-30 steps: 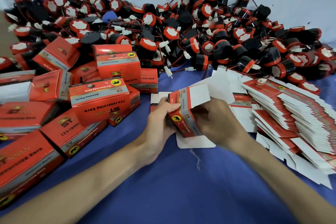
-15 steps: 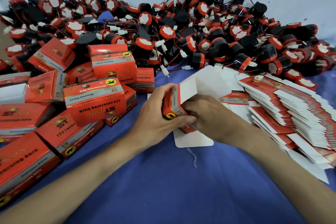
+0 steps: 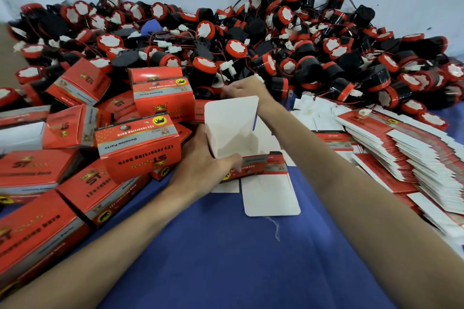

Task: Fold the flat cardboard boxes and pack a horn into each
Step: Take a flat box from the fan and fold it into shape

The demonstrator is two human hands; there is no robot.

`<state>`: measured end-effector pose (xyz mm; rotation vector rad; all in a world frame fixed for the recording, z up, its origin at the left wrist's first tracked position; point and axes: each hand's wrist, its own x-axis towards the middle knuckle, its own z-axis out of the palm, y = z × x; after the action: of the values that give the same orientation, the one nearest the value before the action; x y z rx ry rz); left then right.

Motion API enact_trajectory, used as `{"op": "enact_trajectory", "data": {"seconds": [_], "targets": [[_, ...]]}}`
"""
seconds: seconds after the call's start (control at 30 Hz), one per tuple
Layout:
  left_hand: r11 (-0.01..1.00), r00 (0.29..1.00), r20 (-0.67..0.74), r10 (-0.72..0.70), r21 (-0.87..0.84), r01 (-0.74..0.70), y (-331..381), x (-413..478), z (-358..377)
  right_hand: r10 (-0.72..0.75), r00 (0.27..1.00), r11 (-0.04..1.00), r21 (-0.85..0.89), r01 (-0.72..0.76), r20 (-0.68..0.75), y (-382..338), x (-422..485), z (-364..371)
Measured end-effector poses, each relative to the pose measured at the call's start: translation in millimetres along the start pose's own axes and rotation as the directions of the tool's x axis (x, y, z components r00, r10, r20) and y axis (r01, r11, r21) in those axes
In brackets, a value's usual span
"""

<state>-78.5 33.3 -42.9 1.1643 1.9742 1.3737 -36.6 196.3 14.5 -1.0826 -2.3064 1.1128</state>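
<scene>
Many closed boxes (image 3: 138, 143) line the cloth's (image 3: 226, 258) left edge and many flats (image 3: 414, 158) wait at its right, while mid-cloth the left hand (image 3: 200, 168) clamps an open, empty box (image 3: 231, 130) and the right hand (image 3: 243, 89), grip unclear, reaches the rear horns (image 3: 326, 52).

- I see the open box (image 3: 233, 133) standing upright mid-surface. It is white inside, its top flap is raised, and its red printed front faces me. The left hand (image 3: 200, 163) grips its near left corner.
- From 10 to 2 o'clock of it the horns (image 3: 276, 45) lie heaped: black drums with red rims, white faces, red wires and white plugs.
- At 3 o'clock I see the flat boxes (image 3: 401, 153) fanned in a slanted stack, red print and white edges showing.
- At 9 o'clock the closed boxes (image 3: 138, 143), red with grey bands, lie tumbled together.
</scene>
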Motion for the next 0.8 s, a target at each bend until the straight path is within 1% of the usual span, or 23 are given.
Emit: {"op": "enact_trajectory", "data": {"seconds": [0.07, 0.1, 0.13, 0.17, 0.2, 0.23, 0.27, 0.3, 0.33, 0.37, 0.43, 0.5, 0.53, 0.57, 0.6, 0.63, 0.73, 0.77, 0.8], "targets": [[0.999, 1.0, 0.001, -0.015, -0.038, 0.015, -1, 0, 0, -0.045, 0.985, 0.999, -0.032, 0.041, -0.168, 7, -12, -20], [0.999, 1.0, -0.005, -0.017, -0.05, 0.016, -1, 0, 1, -0.041, 0.967, 0.998, -0.049, 0.029, -0.252, 15, -21, -37], [0.998, 1.0, -0.014, -0.017, -0.057, 0.016, -1, 1, 1, 0.011, 0.947, 0.999, -0.044, -0.026, -0.321, 27, -30, -59], [0.998, 1.0, -0.021, -0.019, -0.061, 0.018, -1, 1, 2, 0.066, 0.937, 0.995, -0.042, -0.085, -0.344, 39, -43, -82], [0.998, 0.999, -0.028, -0.02, -0.063, 0.019, 0, 2, 3, 0.094, 0.952, 0.985, -0.113, -0.131, -0.291, 49, -60, -103], [0.998, 0.999, -0.035, -0.021, -0.059, 0.019, 0, 2, 4, 0.107, 0.976, 0.942, -0.296, -0.161, -0.189, 57, -75, -119], [0.998, 0.999, -0.04, -0.022, -0.053, 0.02, 0, 2, 4, 0.163, 0.983, 0.832, -0.524, -0.181, -0.081, 62, -88, -128], [0.998, 0.999, -0.041, -0.023, -0.051, 0.021, 1, 1, 4, 0.225, 0.974, 0.697, -0.696, -0.175, -0.02, 67, -96, -133], [0.998, 0.999, -0.04, -0.024, -0.051, 0.022, 1, 1, 5, 0.253, 0.967, 0.601, -0.781, -0.171, -0.017, 71, -101, -132], [0.998, 0.999, -0.036, -0.022, -0.052, 0.021, 2, 1, 5, 0.237, 0.97, 0.576, -0.795, -0.187, -0.057, 73, -104, -127], [0.998, 0.999, -0.027, -0.017, -0.062, 0.015, 4, 0, 4, 0.079, 0.978, 0.651, -0.733, -0.196, -0.192, 71, -104, -110], [0.998, 1.0, -0.017, -0.011, -0.065, 0.01, 5, -1, 4, -0.109, 0.951, 0.77, -0.63, -0.103, -0.288, 64, -98, -86], [0.998, 1.0, -0.016, -0.008, -0.067, 0.006, 4, -1, 4, -0.167, 0.935, 0.809, -0.585, -0.052, -0.314, 60, -91, -76], [0.997, 1.0, -0.012, -0.005, -0.071, 0.004, 4, -2, 3, -0.19, 0.926, 0.824, -0.566, -0.03, -0.326, 56, -81, -68], [0.997, 1.0, -0.008, -0.005, -0.073, 0.005, 3, -2, 3, -0.19, 0.925, 0.817, -0.575, -0.037, -0.329, 53, -71, -62], [0.997, 1.0, -0.005, -0.004, -0.072, 0.003, 3, -1, 3, -0.161, 0.934, 0.802, -0.594, -0.065, -0.32, 51, -59, -57], [0.998, 1.0, 0.006, 0.002, -0.07, -0.001, 2, -1, 3, 0.029, 0.968, 0.779, -0.602, -0.178, -0.248, 49, -29, -44], [0.997, 1.0, 0.008, 0.002, -0.075, -0.002, 2, -1, 1, 0.061, 0.978, 0.769, -0.616, -0.172, -0.197, 50, -23, -38], [0.997, 1.0, 0.01, 0.003, -0.082, -0.002, 1, -1, 1, 0.061, 0.989, 0.771, -0.623, -0.133, -0.136, 52, -21, -34]]}}
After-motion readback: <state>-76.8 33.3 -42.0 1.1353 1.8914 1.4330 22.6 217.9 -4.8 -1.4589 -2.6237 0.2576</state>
